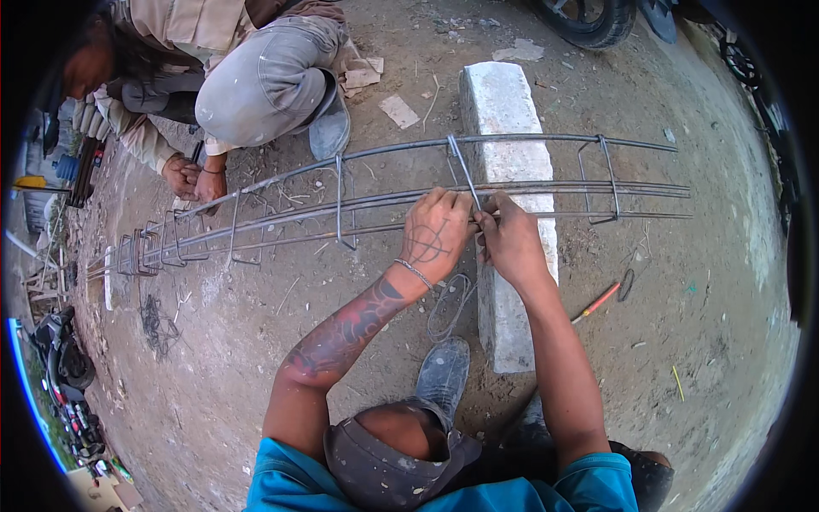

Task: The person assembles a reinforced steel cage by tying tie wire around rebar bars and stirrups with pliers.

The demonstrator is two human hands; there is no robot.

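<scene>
A long cage of steel rebar runs across the view, with square stirrups spaced along it. My left hand is closed around the near bars, just left of a slanted stirrup. Beside it, my right hand is closed in a pinch at the foot of that stirrup, where it meets the lower bar. Whatever lies between its fingertips is too small to make out. Under the cage is a long white block, which holds the bars off the ground.
At the upper left a crouching co-worker's hands are at the cage's far bar. A loop of thin wire lies near my shoe. Right of the block rests a red-handled tool. A dark wire tangle and a motorcycle tyre are farther off.
</scene>
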